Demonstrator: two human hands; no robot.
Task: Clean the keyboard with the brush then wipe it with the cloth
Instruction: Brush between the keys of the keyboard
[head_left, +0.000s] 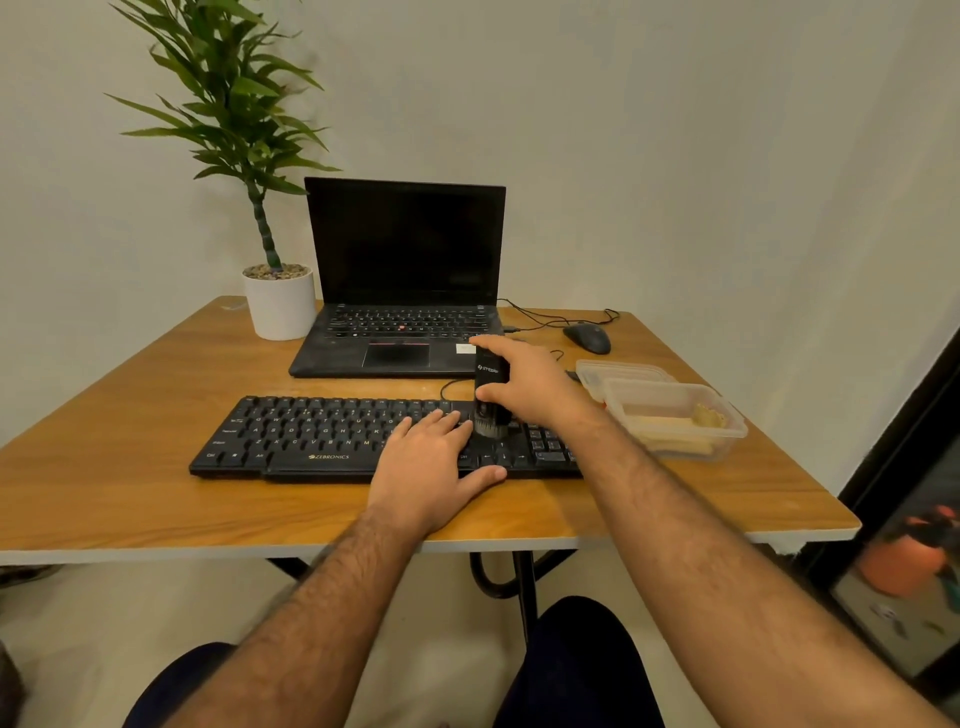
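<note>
At the far left of the wooden counter (130, 415) stands a plant (228, 119) in a white pot (280, 306). Beside it is an open laptop (400, 280) with a dark screen. In front of the laptop lies the black keyboard (311, 436), near the front edge of the counter. My left hand (431, 467) lies flat on the right part of the keyboard, the fingers straight and pressing on the keys, the thumb at the front edge. Just to the right, my right hand (530, 384) grips the black brush (488, 395). I hold it upright, and its bristles touch the keys next to the fingertips of my left hand. Behind my right hand is a black mouse (587, 338) with its cable. At the right end of the keyboard stand two clear plastic containers (670, 415); I cannot tell what is inside them.
</note>
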